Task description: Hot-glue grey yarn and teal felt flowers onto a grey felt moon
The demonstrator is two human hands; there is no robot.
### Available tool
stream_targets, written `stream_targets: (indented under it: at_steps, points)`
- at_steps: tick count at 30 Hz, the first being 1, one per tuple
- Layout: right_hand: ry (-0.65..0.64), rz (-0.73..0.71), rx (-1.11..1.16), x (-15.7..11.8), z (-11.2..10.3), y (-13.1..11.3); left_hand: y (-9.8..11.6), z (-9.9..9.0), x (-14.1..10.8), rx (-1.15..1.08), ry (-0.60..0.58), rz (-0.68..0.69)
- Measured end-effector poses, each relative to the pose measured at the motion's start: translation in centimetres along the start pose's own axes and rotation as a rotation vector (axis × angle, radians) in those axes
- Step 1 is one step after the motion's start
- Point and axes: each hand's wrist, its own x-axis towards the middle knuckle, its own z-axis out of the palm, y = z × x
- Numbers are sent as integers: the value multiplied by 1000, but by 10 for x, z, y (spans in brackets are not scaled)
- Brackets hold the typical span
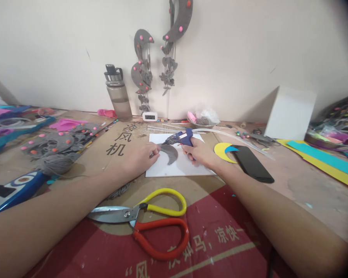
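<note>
My right hand (199,151) grips a dark blue hot glue gun (186,138), its nozzle pointing left over a grey felt crescent (171,153). The crescent lies on a white board (156,170). At the crescent's upper left end, the fingers of my left hand (143,157) are pinched together near the nozzle tip; what exactly lies between them is partly hidden. A clear glue stick (234,136) trails right from behind the gun. Closer to me, large scissors (162,224) with one yellow and one red handle lie slightly spread on the cardboard.
Right of the board are a yellow paper crescent (220,151) and a black phone (253,166). Grey yarn (56,163) and felt pieces with pompoms (58,142) lie left. A water bottle (118,98) and small digital clock (150,116) stand behind. Felt crescent hangings (142,73) hang on the wall.
</note>
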Motion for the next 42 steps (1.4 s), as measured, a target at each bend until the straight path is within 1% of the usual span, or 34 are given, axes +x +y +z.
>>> stream_targets:
  at_steps: [7, 17, 23, 26, 34, 39, 42]
  points:
    - [-36, -33, -29, 2, 1, 3, -2, 1, 0, 2, -1, 15]
    - [28, 6, -35, 2, 1, 2, 0, 0, 0, 14, 8, 11]
    - [-46, -46, 12, 6, -1, 8, -2, 1, 0, 20, 10, 11]
    - [-60, -55, 8, 8, -1, 11, -3, 1, 0, 10, 17, 22]
    - [18, -35, -19, 7, 1, 9, -2, 1, 0, -8, 12, 23]
    - [-3, -30, -18, 4, 0, 5, -2, 1, 0, -8, 25, 34]
    - [13, -16, -56, 2, 1, 3, -3, 1, -1, -9, 22, 37]
